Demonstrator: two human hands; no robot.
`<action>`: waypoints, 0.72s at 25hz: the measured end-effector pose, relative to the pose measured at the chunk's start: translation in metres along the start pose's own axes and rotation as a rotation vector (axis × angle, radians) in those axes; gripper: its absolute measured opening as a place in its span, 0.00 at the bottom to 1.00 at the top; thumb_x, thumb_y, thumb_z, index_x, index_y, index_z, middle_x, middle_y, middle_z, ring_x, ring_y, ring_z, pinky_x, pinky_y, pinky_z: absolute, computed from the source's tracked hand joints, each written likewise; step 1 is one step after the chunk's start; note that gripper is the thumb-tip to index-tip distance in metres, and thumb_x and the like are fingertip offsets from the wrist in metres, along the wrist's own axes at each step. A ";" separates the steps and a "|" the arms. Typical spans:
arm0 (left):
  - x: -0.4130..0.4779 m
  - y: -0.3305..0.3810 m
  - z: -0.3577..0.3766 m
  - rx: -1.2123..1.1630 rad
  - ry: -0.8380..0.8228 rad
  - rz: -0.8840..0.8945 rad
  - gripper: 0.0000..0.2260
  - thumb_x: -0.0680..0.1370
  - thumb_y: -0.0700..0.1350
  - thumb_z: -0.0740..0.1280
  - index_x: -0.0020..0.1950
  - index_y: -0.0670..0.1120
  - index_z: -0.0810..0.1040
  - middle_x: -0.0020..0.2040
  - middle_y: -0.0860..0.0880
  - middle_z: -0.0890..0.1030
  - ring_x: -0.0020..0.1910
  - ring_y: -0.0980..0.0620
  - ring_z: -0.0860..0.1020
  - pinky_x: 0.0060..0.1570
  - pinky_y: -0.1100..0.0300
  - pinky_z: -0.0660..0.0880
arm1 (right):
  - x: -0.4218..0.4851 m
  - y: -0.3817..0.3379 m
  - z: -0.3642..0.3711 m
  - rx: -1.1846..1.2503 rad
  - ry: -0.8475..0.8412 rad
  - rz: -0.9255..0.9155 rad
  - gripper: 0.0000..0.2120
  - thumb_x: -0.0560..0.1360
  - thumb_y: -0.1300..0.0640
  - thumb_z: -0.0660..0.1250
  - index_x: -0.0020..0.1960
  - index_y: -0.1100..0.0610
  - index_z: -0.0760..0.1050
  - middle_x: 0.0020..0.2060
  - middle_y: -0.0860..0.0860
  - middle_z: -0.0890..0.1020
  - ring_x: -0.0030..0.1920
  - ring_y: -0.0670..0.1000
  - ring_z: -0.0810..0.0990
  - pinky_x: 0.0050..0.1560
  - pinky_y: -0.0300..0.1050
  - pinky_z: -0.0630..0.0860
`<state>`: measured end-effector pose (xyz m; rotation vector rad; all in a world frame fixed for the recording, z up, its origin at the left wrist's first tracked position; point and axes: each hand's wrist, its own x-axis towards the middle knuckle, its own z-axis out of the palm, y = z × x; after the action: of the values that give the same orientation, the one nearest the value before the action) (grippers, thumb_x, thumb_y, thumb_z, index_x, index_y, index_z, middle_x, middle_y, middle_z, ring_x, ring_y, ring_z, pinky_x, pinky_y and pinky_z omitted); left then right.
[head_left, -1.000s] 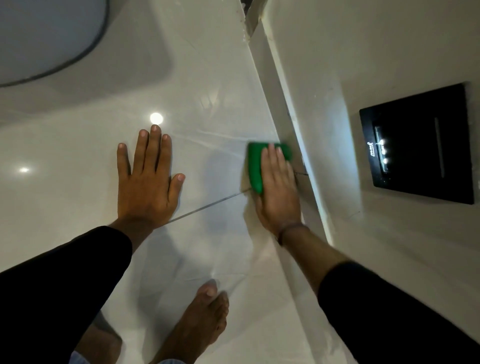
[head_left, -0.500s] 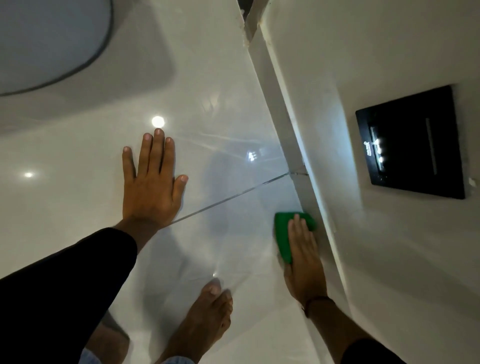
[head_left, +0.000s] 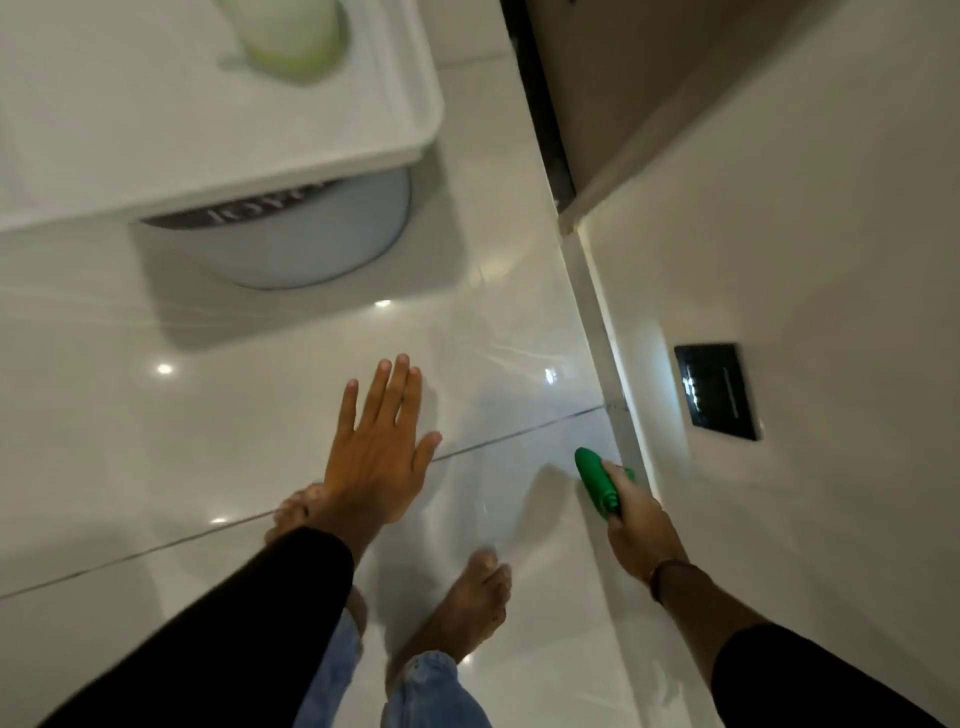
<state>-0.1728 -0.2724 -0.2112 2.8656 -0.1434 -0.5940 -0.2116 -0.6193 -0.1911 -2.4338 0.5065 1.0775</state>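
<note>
A green scrub pad (head_left: 596, 480) is gripped in my right hand (head_left: 640, 535), lifted off the glossy white tiled floor (head_left: 260, 415) beside the white skirting (head_left: 618, 415) at the wall's foot. The hand's fingers curl round the pad, hiding its lower end. My left hand (head_left: 376, 447) hovers with fingers straight and spread above the floor, over my left foot (head_left: 298, 512). My right foot (head_left: 462, 608) stands bare on the tile between the two arms.
A white ledge (head_left: 208, 130) with a pale green object (head_left: 291, 36) on it juts out at the upper left, above a rounded grey-white container (head_left: 311, 244). A black panel (head_left: 717, 389) with small lights sits in the right wall (head_left: 805, 234). A dark gap (head_left: 545, 119) runs beside the wall's far end.
My right hand stopped pressing the pad flat on the floor and picked it up in a curled grip. My left hand rose off the tile. The view rose and pulled back, showing the ledge.
</note>
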 end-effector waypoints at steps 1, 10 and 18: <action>-0.013 -0.003 -0.019 0.004 -0.005 -0.008 0.36 0.87 0.61 0.50 0.90 0.41 0.55 0.91 0.42 0.53 0.90 0.40 0.52 0.87 0.34 0.53 | -0.011 -0.022 -0.009 0.023 0.035 -0.036 0.33 0.77 0.70 0.60 0.80 0.53 0.66 0.74 0.59 0.76 0.69 0.64 0.78 0.67 0.50 0.73; -0.084 -0.065 -0.232 0.060 0.163 -0.254 0.36 0.87 0.62 0.54 0.89 0.43 0.55 0.90 0.42 0.54 0.89 0.41 0.54 0.86 0.38 0.50 | -0.138 -0.285 -0.081 0.147 0.027 -0.515 0.31 0.85 0.65 0.61 0.82 0.43 0.57 0.79 0.41 0.65 0.80 0.47 0.65 0.81 0.47 0.60; 0.004 -0.194 -0.300 0.108 0.227 -0.323 0.37 0.88 0.63 0.50 0.90 0.42 0.52 0.91 0.42 0.50 0.89 0.43 0.44 0.88 0.36 0.47 | -0.085 -0.528 -0.090 -0.072 0.106 -0.798 0.36 0.82 0.68 0.62 0.85 0.52 0.52 0.85 0.52 0.58 0.84 0.53 0.57 0.83 0.55 0.60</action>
<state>-0.0379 -0.0282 0.0126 3.0580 0.3386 -0.3154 0.0461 -0.2085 0.0521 -2.3931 -0.4634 0.6215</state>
